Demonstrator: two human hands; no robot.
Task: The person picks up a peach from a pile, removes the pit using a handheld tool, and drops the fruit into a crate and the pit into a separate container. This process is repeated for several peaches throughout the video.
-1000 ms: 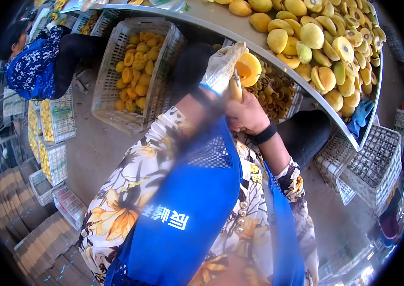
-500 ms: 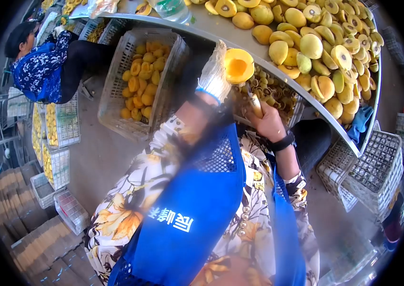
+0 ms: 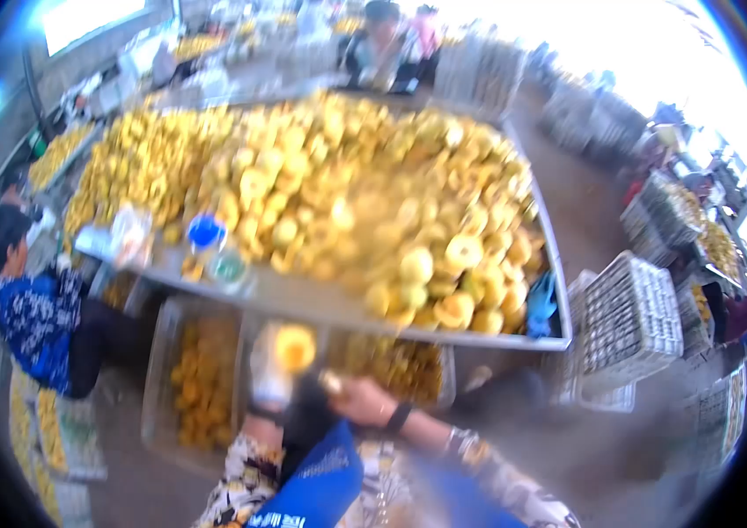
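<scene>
The picture is blurred by motion. My left hand (image 3: pixel 269 374), in a pale glove, holds a halved yellow fruit (image 3: pixel 294 348) with its cut face up, below the table's near edge. My right hand (image 3: pixel 357 400), bare with a dark wristband, grips a small tool with a yellowish handle (image 3: pixel 331 383) just right of the fruit. Both hands are over the crates under the table. My blue apron fills the bottom of the view.
A large metal table (image 3: pixel 303 295) carries a heap of yellow fruit (image 3: pixel 347 194). Crates of fruit pieces (image 3: pixel 202 374) stand beneath it. A person in a blue patterned top (image 3: pixel 34 321) sits at left. White empty crates (image 3: pixel 629 321) stand at right. Other people are at the far side.
My head has lifted, so the view now takes in the whole table and the room beyond. My hands stay close together, with the fruit half and the tool still held.
</scene>
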